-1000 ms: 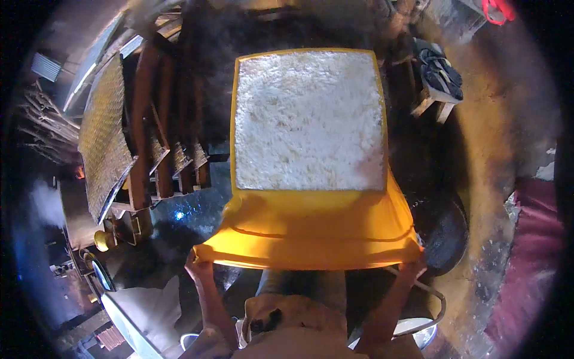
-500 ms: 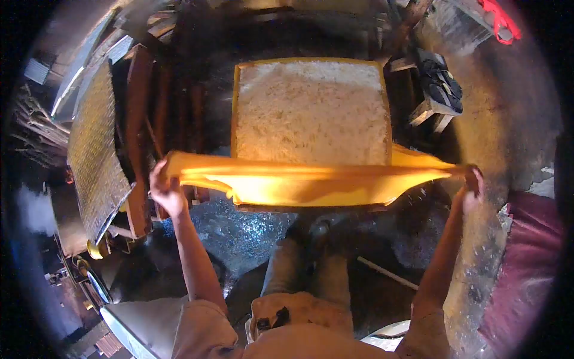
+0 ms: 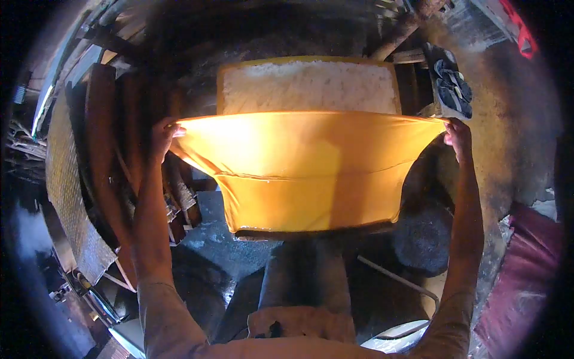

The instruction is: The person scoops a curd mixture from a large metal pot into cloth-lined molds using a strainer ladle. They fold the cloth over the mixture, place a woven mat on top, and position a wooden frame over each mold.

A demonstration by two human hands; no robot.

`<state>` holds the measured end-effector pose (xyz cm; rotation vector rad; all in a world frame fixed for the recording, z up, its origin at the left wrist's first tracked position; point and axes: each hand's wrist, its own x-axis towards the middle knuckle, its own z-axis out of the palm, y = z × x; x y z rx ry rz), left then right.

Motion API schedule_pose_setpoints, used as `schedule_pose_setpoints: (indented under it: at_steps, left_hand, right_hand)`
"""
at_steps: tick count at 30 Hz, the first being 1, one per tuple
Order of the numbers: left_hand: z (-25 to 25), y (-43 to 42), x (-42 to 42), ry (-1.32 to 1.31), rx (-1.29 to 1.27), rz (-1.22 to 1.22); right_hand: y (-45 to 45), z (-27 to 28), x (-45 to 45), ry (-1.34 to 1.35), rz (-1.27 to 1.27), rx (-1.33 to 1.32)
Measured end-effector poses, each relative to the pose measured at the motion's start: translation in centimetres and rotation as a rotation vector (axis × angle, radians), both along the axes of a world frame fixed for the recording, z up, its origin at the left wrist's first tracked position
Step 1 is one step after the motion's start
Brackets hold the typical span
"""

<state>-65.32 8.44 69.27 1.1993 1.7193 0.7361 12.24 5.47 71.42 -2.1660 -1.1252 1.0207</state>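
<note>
A yellow cloth (image 3: pixel 311 173) is stretched wide between my two hands. My left hand (image 3: pixel 164 136) grips its upper left corner, and my right hand (image 3: pixel 458 139) grips the upper right one. The cloth's near edge lies along the front edge of a square frame or tray, and the raised part hides the frame's nearer portion. Beyond the cloth, a white, rough-textured layer (image 3: pixel 311 88) shows inside the frame's yellow-covered border (image 3: pixel 311 58).
Woven panels (image 3: pixel 73 185) and wooden boards (image 3: pixel 107 137) stand at the left. A pair of dark sandals (image 3: pixel 452 87) rests on a small stool at the upper right. Dark red fabric (image 3: pixel 519 281) lies at the right, and a metal basin (image 3: pixel 396 338) is near my right arm.
Both hands have moved up and away from my body with the cloth's edge. The cloth now covers the nearer part of the white layer, which was fully exposed one second ago.
</note>
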Motion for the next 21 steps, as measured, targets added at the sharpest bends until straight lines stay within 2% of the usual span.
schedule_pose_setpoints:
  at_steps: [2,4,6,7,8,9,10,11,12,13,14,15,17,20,21]
  left_hand:
    - [-1.5,1.3,-1.3,0.111,0.044,-0.080]
    - [-1.6,1.6,-1.3,0.197,0.020,-0.097]
    - [-2.8,1.5,-1.0,0.279,-0.006,0.029]
    - [-3.3,1.4,0.0,0.321,0.010,0.101]
    - [-3.3,0.8,0.8,0.253,-0.070,0.223]
    - [-3.4,0.3,1.4,0.184,-0.142,0.352]
    - [-3.7,-0.1,2.0,-0.074,-0.076,0.425]
    - [-4.6,-0.7,2.4,-0.329,-0.007,0.492]
    - [-6.2,-0.8,2.5,-0.587,0.068,0.552]
    - [-9.7,-1.1,-1.0,-0.671,-0.005,0.538]
    - [-9.4,-1.0,-1.3,-0.433,0.063,0.433]
    - [-7.9,-0.7,-0.9,-0.197,0.125,0.322]
    - [-3.9,1.8,-0.7,0.010,-0.072,0.366]
    - [-1.6,4.4,-3.1,0.039,-0.195,-0.019]
    - [-1.3,5.2,-3.0,-0.016,-0.247,-0.061]
  right_hand:
    - [1.7,-1.1,0.4,0.047,0.093,0.247]
    - [3.1,-0.6,0.4,0.320,0.044,0.166]
    - [4.9,-0.6,0.2,0.595,0.017,0.155]
    - [5.6,-1.1,-0.7,0.413,0.108,0.258]
    - [6.2,-0.2,-1.5,0.302,0.198,0.148]
    - [6.5,0.1,-1.8,0.221,0.350,0.150]
    - [6.9,0.2,-2.3,0.142,0.505,0.150]
    - [7.3,1.4,-3.2,0.179,0.538,0.067]
    - [7.9,0.7,-2.4,0.056,0.695,0.068]
    - [8.4,0.8,-2.4,-0.002,0.740,0.096]
    - [8.5,1.0,-2.4,-0.062,0.785,0.121]
    - [8.7,0.4,-1.9,0.082,0.677,0.052]
    - [9.2,-0.9,-0.5,0.099,0.597,0.021]
    - [10.9,-1.7,1.2,0.044,0.528,0.080]
    - [11.6,-2.4,1.5,-0.001,0.478,0.099]
